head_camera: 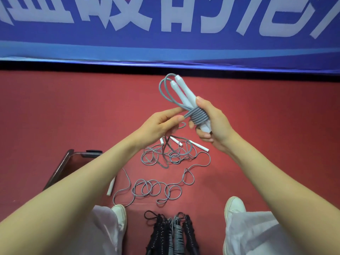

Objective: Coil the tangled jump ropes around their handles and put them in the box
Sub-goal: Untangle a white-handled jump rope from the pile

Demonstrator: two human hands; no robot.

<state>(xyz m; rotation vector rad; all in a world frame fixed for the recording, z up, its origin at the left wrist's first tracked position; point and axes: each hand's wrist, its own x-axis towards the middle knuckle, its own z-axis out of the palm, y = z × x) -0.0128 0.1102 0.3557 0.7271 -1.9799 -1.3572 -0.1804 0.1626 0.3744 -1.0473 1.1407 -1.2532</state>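
Grey plastic jump rope (197, 116) is sitting in tight turns around a pair of slim white plastic handles (184, 92). The person's right hand (211, 124) is gripping that bundle, fingers curled round its lower end, with the handle tips pointing toward the far side. The left hand (160, 126) is pinching the free run of the same rope between thumb and fingertips, just left of the coil, and a loop is arching up beside the handles.

On the red floor (73, 107) beneath the hands, a tangled heap of grey ropes with white handles (165, 157) is lying, and a looser looping grey rope (156, 188) is trailing nearer. At the left, a clear plastic box with a dark rim (62, 168) is standing half hidden behind the left forearm. Wound black and grey rope bundles (173, 232) are resting between the white shoes (120, 216).
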